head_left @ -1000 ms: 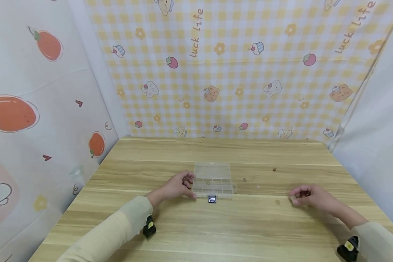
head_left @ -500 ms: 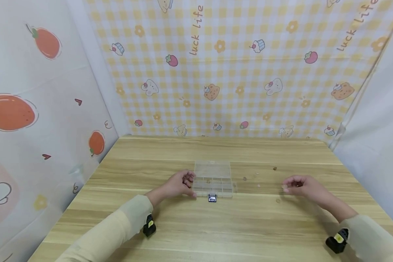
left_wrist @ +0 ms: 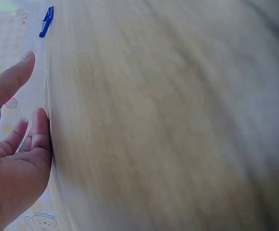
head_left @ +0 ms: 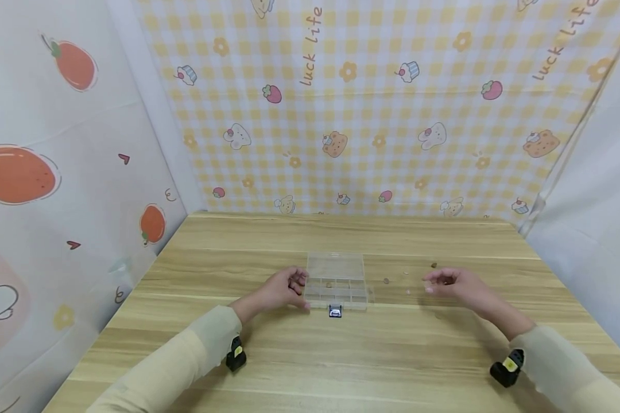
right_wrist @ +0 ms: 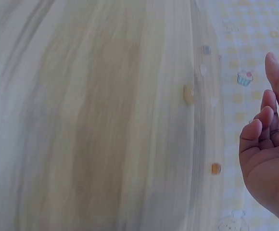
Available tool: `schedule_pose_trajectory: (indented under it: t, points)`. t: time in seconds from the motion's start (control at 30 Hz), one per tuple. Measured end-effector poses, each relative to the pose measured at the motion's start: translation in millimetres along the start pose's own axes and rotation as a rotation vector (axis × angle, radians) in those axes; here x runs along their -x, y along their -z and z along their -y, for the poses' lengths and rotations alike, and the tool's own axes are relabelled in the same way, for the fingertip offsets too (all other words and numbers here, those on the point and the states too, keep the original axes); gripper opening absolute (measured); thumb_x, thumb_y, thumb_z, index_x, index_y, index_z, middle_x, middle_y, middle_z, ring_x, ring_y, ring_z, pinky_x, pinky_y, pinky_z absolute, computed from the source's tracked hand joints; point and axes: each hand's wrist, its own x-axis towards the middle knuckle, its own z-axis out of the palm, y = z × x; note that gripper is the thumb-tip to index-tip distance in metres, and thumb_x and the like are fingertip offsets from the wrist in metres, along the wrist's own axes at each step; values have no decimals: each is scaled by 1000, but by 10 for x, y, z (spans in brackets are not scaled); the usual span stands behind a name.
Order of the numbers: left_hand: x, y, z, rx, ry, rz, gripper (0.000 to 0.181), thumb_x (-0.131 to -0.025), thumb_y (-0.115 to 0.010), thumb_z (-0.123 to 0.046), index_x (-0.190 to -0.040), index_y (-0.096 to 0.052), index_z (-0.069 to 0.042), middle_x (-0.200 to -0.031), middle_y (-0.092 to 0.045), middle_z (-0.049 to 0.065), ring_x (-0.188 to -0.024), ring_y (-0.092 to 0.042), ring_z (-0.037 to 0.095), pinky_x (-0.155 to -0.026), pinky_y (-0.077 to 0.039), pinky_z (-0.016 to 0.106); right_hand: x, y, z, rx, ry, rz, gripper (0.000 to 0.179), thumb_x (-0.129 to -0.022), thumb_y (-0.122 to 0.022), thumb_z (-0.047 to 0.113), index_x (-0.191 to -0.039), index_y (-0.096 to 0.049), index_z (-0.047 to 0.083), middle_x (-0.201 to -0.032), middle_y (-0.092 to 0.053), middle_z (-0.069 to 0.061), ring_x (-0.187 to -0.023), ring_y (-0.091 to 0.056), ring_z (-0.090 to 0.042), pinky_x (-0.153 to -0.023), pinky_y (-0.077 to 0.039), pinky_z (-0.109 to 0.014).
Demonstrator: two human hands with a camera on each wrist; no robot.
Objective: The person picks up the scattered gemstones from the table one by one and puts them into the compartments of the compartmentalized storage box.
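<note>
A clear plastic compartment box [head_left: 336, 299] stands on the table, its lid [head_left: 334, 265] tilted back, with a blue clasp [head_left: 335, 311] at the front. One small yellowish piece [head_left: 328, 285] lies in a back compartment. My left hand [head_left: 281, 291] holds the box's left side, thumb at the front corner. To the right of the box, my right hand [head_left: 457, 285] pinches a small pale stone [head_left: 426, 283] above the table; in the right wrist view the fingers hide it. Nearby lie a brown stone [head_left: 434, 265], a grey stone [head_left: 386, 281] and a pinkish stone [head_left: 407, 292].
Another small pale stone [head_left: 406, 273] lies among the loose pieces, and a tan stone [right_wrist: 189, 94] shows in the right wrist view. The wood-grain table [head_left: 268, 235] ends at a checked cloth backdrop [head_left: 367, 115]. White cloth hangs on both sides.
My right hand has moved left and away from me, carrying the pale stone toward the box. The left hand and the box have stayed in place.
</note>
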Motion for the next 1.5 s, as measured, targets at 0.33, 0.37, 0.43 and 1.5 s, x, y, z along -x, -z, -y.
schedule_pose_trajectory:
  t: [0.33, 0.37, 0.43, 1.5]
  points:
    - [-12, -2, 12, 4, -6, 3, 66, -66, -88, -2, -122, -54, 1, -108, -54, 10, -90, -53, 22, -79, -47, 33, -185, -196, 78, -24, 41, -4, 41, -86, -75, 20, -115, -64, -6, -90, -58, -11, -80, -53, -20, -66, -49, -31]
    - [-13, -2, 15, 3, -5, 3, 66, -66, -88, -2, -122, -54, 1, -108, -54, 10, -90, -53, 22, -79, -47, 33, -206, -215, 89, -31, 39, 0, 41, -86, -75, 21, -116, -64, -6, -89, -58, -11, -80, -53, -20, -67, -49, -31]
    - [-17, -2, 20, 2, -6, 2, 66, -66, -89, -2, -122, -54, 1, -108, -54, 11, -90, -53, 22, -80, -47, 33, -246, -256, 122, -43, 39, 14, 42, -87, -75, 21, -117, -63, -6, -88, -59, -11, -80, -55, -22, -68, -50, -34]
    - [-17, 0, 23, 7, -4, -3, 67, -66, -88, -2, -123, -53, 1, -108, -55, 11, -90, -54, 22, -79, -48, 32, -824, -866, 442, -18, 148, 77, 24, -84, -77, 10, -105, -72, 0, -86, -63, -4, -76, -52, -20, -64, -45, -27]
